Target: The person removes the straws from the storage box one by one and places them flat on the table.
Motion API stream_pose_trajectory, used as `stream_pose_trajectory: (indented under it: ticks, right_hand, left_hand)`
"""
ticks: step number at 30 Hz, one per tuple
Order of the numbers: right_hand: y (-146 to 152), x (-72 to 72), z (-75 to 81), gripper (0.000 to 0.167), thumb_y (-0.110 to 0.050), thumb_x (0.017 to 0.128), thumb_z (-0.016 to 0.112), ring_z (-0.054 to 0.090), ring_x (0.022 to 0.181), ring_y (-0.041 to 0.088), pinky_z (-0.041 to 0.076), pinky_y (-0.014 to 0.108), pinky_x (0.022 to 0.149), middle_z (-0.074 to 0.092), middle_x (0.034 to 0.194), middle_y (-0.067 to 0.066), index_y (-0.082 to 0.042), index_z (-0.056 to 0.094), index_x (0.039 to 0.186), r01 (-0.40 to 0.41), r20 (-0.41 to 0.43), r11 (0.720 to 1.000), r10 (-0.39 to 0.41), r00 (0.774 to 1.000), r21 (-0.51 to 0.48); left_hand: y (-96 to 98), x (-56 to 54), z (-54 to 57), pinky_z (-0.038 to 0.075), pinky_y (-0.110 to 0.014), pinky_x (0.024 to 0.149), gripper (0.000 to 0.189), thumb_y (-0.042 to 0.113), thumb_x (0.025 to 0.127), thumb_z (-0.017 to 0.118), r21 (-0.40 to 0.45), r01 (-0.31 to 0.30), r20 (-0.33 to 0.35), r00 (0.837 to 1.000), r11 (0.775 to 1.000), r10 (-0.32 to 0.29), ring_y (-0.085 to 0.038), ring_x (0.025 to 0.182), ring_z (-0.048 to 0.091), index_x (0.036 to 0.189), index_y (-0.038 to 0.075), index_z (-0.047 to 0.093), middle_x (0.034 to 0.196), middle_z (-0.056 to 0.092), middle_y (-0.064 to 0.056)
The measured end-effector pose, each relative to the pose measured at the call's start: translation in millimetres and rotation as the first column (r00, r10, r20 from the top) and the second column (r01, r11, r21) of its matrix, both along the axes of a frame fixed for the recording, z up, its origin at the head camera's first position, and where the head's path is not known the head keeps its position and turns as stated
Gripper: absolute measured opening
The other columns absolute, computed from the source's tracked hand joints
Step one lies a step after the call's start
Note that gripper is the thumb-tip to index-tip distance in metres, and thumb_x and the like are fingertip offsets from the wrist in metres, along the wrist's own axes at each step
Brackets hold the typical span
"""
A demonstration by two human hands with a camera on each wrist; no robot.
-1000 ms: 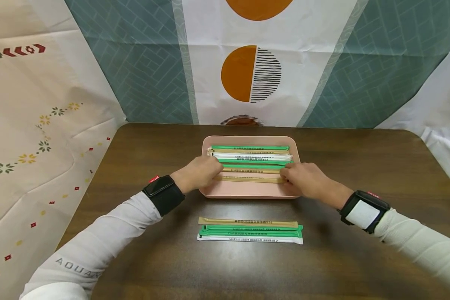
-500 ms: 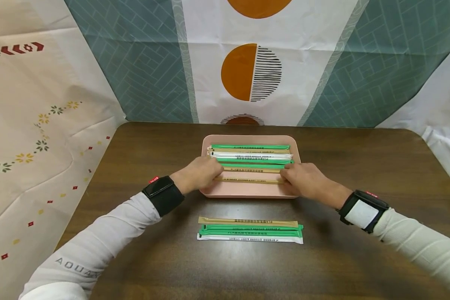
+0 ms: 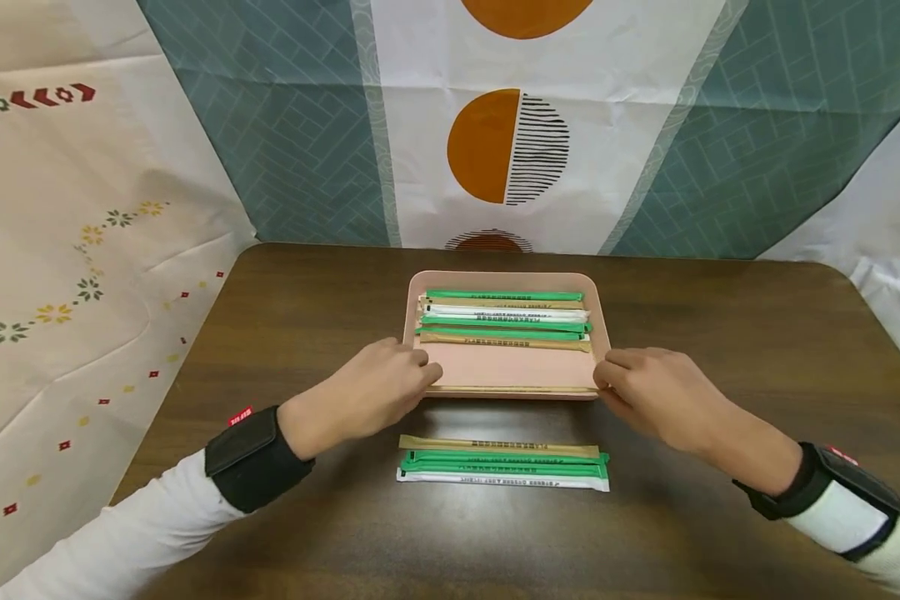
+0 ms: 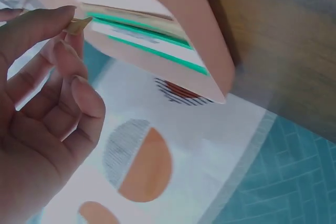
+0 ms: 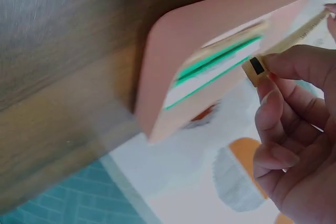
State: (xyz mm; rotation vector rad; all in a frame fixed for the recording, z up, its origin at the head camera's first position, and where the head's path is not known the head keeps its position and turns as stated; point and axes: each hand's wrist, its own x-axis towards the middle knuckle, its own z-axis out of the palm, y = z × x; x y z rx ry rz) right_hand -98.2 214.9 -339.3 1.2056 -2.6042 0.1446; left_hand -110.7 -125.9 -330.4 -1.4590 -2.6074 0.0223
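My left hand (image 3: 375,387) pinches one end of a tan paper-wrapped straw (image 3: 510,389), and my right hand (image 3: 663,398) pinches the other end. Held level, this straw spans the front edge of the pink tray (image 3: 510,367) in the head view. Its folded tip (image 4: 79,25) pokes out between thumb and forefinger in the left wrist view. A dark patch marks the opposite tip (image 5: 255,66) in the right wrist view. Side by side in the back part of the tray lie several wrapped straws, with a tan straw (image 3: 506,340) foremost and a white straw (image 3: 506,313) farther back.
On the brown table (image 3: 307,517), in front of the tray, lies a row of more wrapped straws: a tan straw (image 3: 498,446) at the back, green straws (image 3: 506,462) in the middle and a white straw (image 3: 502,481) nearest. Patterned cloth (image 3: 300,125) hangs behind the table.
Both hands have come toward the front and spread slightly apart, bringing the tan straw from inside the tray to its front edge. The other straws stay where they were.
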Motion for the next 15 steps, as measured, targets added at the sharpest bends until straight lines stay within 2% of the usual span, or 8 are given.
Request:
stream_pose_trajectory:
  ticks: [3,5,6,8,10,15]
  right_hand:
    - [2,21.8,3.6,0.033,0.0,0.063,0.083,0.038,0.056,0.004,0.036,0.023,0.049,0.048,0.068,-0.009,-0.016,0.055,0.072,-0.055,-0.023,0.998,0.054,0.998,-0.044]
    - [2,36.2,2.3,0.022,-0.01,0.081,0.074,0.039,0.058,0.003,0.036,0.023,0.05,0.047,0.069,-0.011,-0.017,0.055,0.073,-0.081,-0.019,0.995,0.08,0.997,-0.057]
    - [2,43.4,0.7,0.02,-0.014,0.089,0.064,0.038,0.059,0.003,0.036,0.023,0.05,0.046,0.069,-0.012,-0.018,0.054,0.073,-0.089,-0.016,0.994,0.088,0.996,-0.064]
    - [1,56.6,-4.8,0.031,-0.023,0.101,0.041,0.037,0.059,0.001,0.034,0.022,0.051,0.042,0.068,-0.014,-0.018,0.053,0.072,-0.099,-0.012,0.992,0.099,0.995,-0.074]
    - [0,67.3,-13.0,0.048,-0.031,0.103,0.019,0.039,0.058,0.002,0.035,0.023,0.05,0.043,0.068,-0.014,-0.018,0.052,0.072,-0.098,-0.016,0.992,0.097,0.995,-0.075]
    - [0,85.2,-39.7,0.048,-0.031,0.104,0.02,0.041,0.057,0.003,0.035,0.022,0.049,0.046,0.067,-0.012,-0.017,0.052,0.071,-0.105,-0.011,0.991,0.105,0.994,-0.086]
  left_hand:
    - [-5.4,23.6,0.5,0.032,-0.024,0.055,0.023,0.004,0.073,0.079,0.019,0.044,-0.034,0.998,0.999,-0.043,-0.015,0.057,0.05,0.077,0.01,0.057,0.063,0.049,0.001]
    - [-8.1,38.2,-1.2,0.028,-0.023,0.055,0.027,0.003,0.069,0.081,0.018,0.068,-0.042,0.997,0.997,-0.068,-0.013,0.057,0.048,0.078,0.01,0.056,0.063,0.047,0.002]
    - [-8.9,44.9,-2.6,0.027,-0.022,0.056,0.028,0.003,0.069,0.081,0.018,0.078,-0.046,0.996,0.997,-0.078,-0.012,0.057,0.047,0.078,0.011,0.055,0.063,0.046,0.003]
    - [-9.5,56.6,-7.5,0.025,-0.022,0.056,0.029,0.003,0.068,0.08,0.026,0.093,-0.056,0.994,0.995,-0.091,-0.011,0.056,0.045,0.078,0.011,0.055,0.063,0.045,0.004]
    - [-10.0,66.9,-14.2,0.024,-0.022,0.056,0.027,0.005,0.07,0.08,0.026,0.099,-0.054,0.994,0.995,-0.097,-0.011,0.058,0.047,0.08,0.012,0.056,0.065,0.047,0.004]
    - [-12.2,87.3,-43.5,0.024,-0.02,0.057,0.022,0.012,0.077,0.077,0.085,0.119,-0.025,0.993,0.989,-0.118,-0.008,0.06,0.048,0.079,0.016,0.055,0.066,0.048,0.007]
